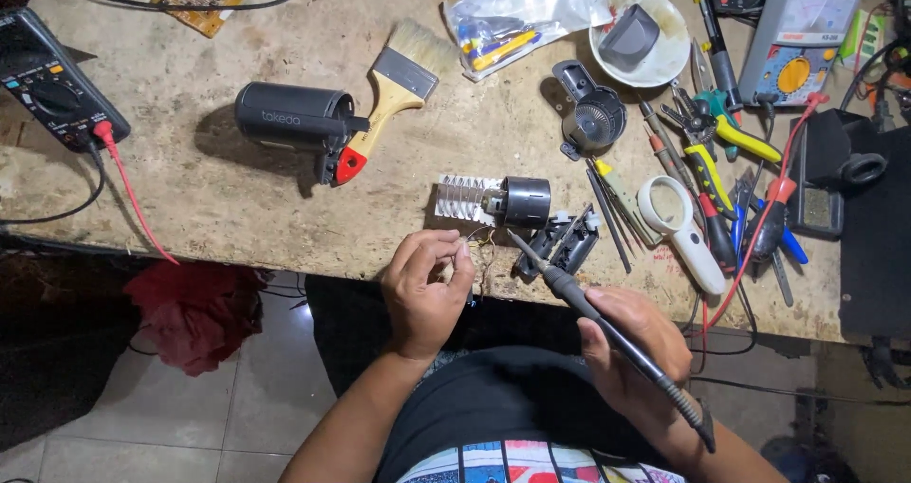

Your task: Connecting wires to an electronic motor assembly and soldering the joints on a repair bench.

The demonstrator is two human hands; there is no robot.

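Note:
My left hand (424,288) pinches thin wires at the near edge of the workbench, just below a small motor with a wire heating coil (493,200). My right hand (634,345) grips a black soldering iron (569,288) like a pen, its tip pointing up-left toward the wires and the motor. A black plastic switch housing (560,246) lies right beside the iron's tip. The wires themselves are partly hidden by my fingers.
A black cylindrical casing (289,118) and a paintbrush (399,89) lie at centre-left. A multimeter (52,80) with a red lead sits far left. A magnifier (678,222), pliers and screwdrivers (712,160), a white bowl (641,37) and an analogue meter (802,32) crowd the right.

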